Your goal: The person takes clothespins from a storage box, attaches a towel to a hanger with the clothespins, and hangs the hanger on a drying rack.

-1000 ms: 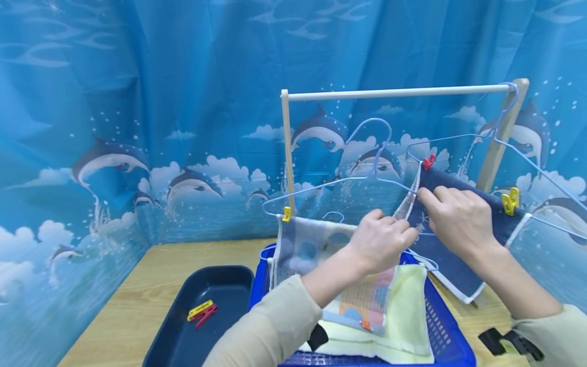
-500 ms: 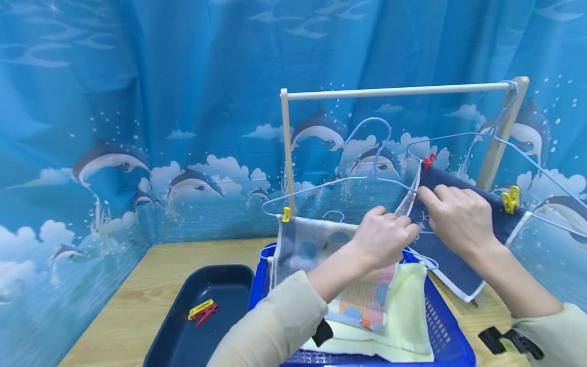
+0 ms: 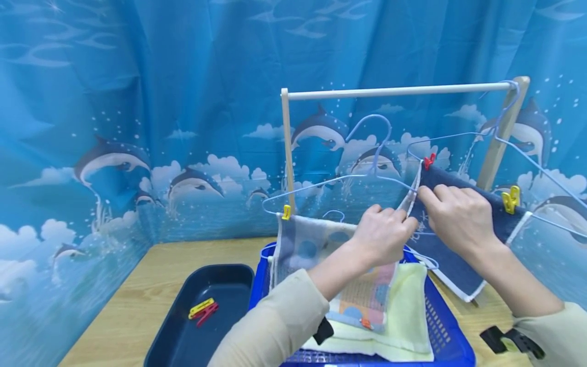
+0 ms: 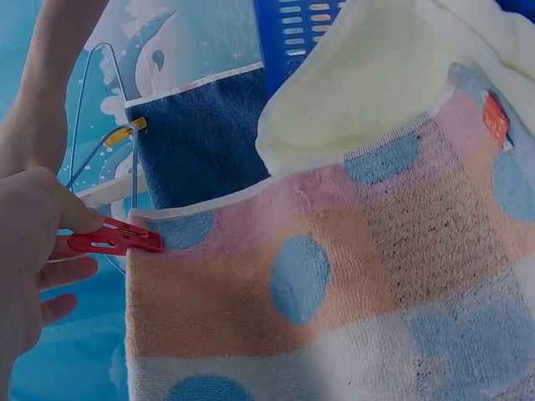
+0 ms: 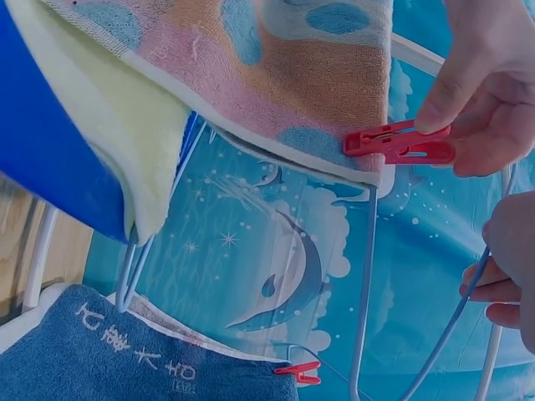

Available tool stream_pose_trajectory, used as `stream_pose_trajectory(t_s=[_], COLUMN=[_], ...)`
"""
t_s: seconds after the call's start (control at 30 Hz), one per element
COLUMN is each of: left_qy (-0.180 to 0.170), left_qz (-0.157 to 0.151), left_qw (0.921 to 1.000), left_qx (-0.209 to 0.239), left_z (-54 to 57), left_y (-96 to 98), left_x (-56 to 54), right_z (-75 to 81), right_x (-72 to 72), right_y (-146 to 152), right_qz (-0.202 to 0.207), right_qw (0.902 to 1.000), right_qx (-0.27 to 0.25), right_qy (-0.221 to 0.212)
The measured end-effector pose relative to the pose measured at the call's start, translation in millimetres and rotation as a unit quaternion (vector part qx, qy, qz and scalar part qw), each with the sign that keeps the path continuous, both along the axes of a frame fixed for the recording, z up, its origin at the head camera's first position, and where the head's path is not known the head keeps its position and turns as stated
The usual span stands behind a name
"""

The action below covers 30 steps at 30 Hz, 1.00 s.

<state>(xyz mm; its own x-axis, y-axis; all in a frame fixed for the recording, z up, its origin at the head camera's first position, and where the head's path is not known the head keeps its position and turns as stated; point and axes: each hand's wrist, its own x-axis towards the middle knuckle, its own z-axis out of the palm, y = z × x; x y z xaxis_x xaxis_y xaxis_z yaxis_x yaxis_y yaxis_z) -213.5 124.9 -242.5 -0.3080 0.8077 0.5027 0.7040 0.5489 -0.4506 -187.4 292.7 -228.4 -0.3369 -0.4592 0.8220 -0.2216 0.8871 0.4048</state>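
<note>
Patterned towel (image 3: 316, 244) hangs over the blue basket (image 3: 458, 336), yellow clip (image 3: 286, 212) at its left corner; the left hand (image 3: 385, 234), nearly closed, pinches a red clip (image 5: 380, 144) at its right; the right hand (image 3: 460, 216) curls round the hanger (image 3: 375, 169). Best steady that hanger so the clip bites squarely.

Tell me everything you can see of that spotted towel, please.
The spotted towel looks like soft terry cloth, with blue blobs on pink, orange and pale grey areas, a speckled brownish patch, whitish edging and a small orange tag. It hangs from a light blue hanger, one top corner under a yellow clip, the other in a red clip pinched by the left hand. It hangs over the blue basket.
</note>
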Motion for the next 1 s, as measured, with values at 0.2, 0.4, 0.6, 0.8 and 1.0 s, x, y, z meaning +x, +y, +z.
stream_pose_trajectory(t_s=[0.2,0.4,0.6,0.8,1.0], left_qy=[0.003,0.034,0.008,-0.004,-0.001], left_qz=[0.019,-0.005,-0.003,-0.008,-0.043], left_qw=[0.9998,0.9989,0.9999,0.9997,0.9961], left_qx=[0.008,0.031,0.009,0.024,0.077], left_z=[0.5,-0.7,1.4,1.0,-2.2], left_y=[-1.8,-9.0,-17.8,-33.5,-58.5], left_x=[3.4,8.3,17.7,20.5,12.2], right_z=[0.7,1.1,1.7,4.1,7.9], right_x=[-1.3,-2.3,-1.7,0.3,0.4], right_y=[0.1,1.3,3.4,4.7,6.4], right_qz=[0.002,0.007,0.012,0.01,0.008], right_qw=[0.9999,0.9996,0.9992,0.9992,0.9992], right_qx=[-0.003,-0.01,-0.017,-0.02,-0.02], right_qy=[0.011,0.025,0.033,0.033,0.034])
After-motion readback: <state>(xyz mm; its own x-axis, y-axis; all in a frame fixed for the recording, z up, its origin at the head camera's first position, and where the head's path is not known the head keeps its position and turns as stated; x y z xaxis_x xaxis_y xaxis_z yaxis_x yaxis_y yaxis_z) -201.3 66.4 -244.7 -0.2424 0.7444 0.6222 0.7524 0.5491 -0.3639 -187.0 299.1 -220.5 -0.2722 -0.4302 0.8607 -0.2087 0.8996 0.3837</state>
